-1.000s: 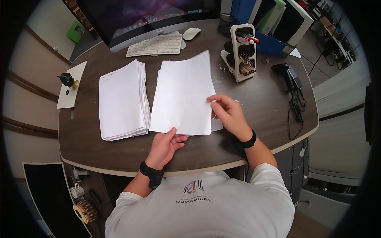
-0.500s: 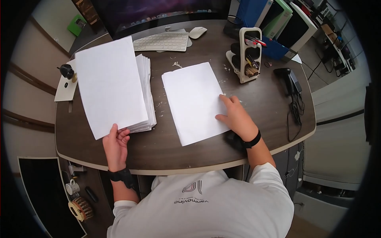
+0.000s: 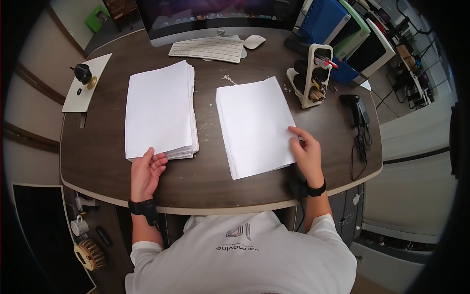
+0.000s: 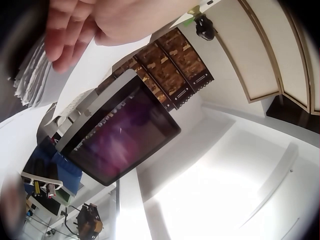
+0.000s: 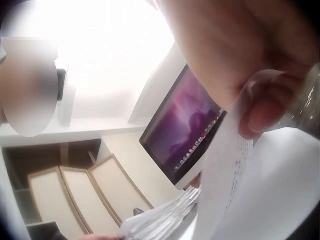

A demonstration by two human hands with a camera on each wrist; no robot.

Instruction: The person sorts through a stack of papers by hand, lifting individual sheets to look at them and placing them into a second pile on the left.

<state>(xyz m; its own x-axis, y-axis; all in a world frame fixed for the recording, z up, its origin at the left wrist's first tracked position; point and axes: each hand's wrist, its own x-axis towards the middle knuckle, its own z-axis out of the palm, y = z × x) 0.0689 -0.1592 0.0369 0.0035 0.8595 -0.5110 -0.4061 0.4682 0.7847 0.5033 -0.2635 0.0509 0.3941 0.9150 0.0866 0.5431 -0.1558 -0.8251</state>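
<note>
Two stacks of white paper lie on the dark desk. At the near edge of the left stack (image 3: 159,108), the left hand (image 3: 143,176) has its thumb on the top sheet and its other fingers loosely bent at the paper's edge. The left wrist view shows this hand (image 4: 100,25) against a white sheet (image 4: 82,82). The right hand (image 3: 308,159) pinches paper at the right edge of the right stack (image 3: 257,127). In the right wrist view, a sheet (image 5: 220,175) bends up between the thumb and fingers of this hand (image 5: 235,55).
Behind the stacks are a keyboard (image 3: 208,48), a mouse (image 3: 254,42) and a monitor (image 3: 220,14). A pen holder (image 3: 309,78) and a corded black device (image 3: 355,110) stand on the right. Small white scraps (image 3: 228,78) lie between the stacks. A white board (image 3: 85,83) is at the left.
The sheet in the left hand has come down onto the left stack and lines up with it. The right hand has drawn its fingers in at the right stack's edge. The head view has shifted.
</note>
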